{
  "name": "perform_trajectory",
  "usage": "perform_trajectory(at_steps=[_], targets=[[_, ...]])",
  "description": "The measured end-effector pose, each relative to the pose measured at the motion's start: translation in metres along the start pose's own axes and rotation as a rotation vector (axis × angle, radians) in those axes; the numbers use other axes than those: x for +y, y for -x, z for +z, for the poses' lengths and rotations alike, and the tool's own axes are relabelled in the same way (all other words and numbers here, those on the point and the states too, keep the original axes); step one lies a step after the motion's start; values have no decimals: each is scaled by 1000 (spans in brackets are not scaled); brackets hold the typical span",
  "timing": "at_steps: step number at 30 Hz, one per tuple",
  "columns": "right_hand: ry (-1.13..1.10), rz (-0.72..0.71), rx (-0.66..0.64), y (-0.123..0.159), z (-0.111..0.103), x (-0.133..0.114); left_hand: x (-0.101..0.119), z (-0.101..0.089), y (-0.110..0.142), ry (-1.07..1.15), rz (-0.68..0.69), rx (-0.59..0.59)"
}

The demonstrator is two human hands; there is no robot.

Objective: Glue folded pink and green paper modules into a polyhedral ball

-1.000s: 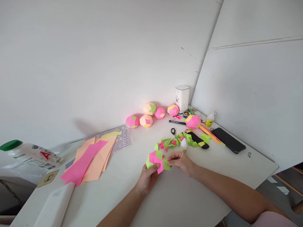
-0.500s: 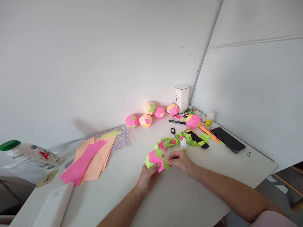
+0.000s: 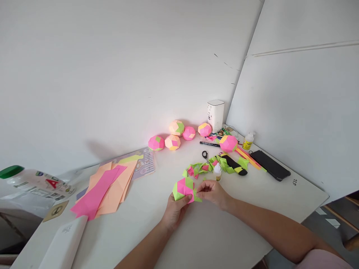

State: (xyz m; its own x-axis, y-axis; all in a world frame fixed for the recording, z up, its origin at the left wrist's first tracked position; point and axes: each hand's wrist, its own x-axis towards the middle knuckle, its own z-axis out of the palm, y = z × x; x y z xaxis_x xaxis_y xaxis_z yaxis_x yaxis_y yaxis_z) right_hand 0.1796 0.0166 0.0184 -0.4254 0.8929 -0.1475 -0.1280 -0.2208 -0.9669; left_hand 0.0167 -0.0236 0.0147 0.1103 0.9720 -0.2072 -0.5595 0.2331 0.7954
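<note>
My left hand [image 3: 176,210] grips a pink and green folded-paper ball [image 3: 182,186] from below, thumb on its front. The ball is partly assembled, with loose flaps at its right side. With thumb and forefinger, my right hand [image 3: 213,193] pinches a green flap at that side. Just beyond my hands stands a small glue bottle [image 3: 217,172] with a white cap. Behind it lies a heap of folded green and pink paper pieces [image 3: 206,166]. My fingers hide part of the ball's underside and right edge.
Several finished paper balls [image 3: 172,142] sit along the wall. Scissors [image 3: 205,154], a black marker [image 3: 209,144], a yellow-labelled bottle [image 3: 248,142] and a black phone [image 3: 270,166] lie to the right. Peach and pink paper sheets [image 3: 103,190] and a white bottle [image 3: 42,183] are left.
My right hand has shifted slightly left, closer to the ball, with the green flap between its fingers. The pink flap under my left thumb now shows less. Other things stay put.
</note>
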Motion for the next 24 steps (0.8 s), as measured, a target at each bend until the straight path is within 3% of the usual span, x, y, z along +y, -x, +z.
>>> perform_trajectory(at_steps=[15, 24], targets=[[40, -43, -27, -1, -2, 6, -4, -4, -1, -38, -2, 12], [-111, 65, -53, -2, -2, 0, -1, -8, -1, -45, -21, -159]])
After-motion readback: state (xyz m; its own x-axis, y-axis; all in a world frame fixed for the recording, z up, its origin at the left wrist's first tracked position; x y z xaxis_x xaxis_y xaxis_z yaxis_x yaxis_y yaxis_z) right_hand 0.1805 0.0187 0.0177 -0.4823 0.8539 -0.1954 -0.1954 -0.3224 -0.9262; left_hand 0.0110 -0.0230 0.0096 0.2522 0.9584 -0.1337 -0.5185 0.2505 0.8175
